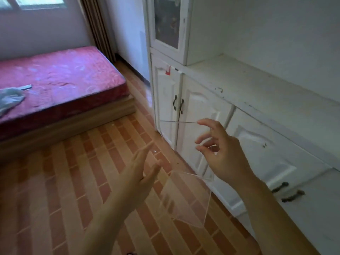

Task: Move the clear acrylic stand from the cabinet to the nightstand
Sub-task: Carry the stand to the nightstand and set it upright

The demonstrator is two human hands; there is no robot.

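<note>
I'm in the carry step. The stand (185,199) is off the cabinet (257,85), in the air between my hands, over the floor just beside the cabinet doors. My right hand (224,153) pinches its upper edge with curled fingers, though the clear plastic makes the exact contact hard to read. My left hand (141,173) is flat, fingers straight, apparently steadying its left side. Next I need to turn toward the nightstand, which isn't in view.
</note>
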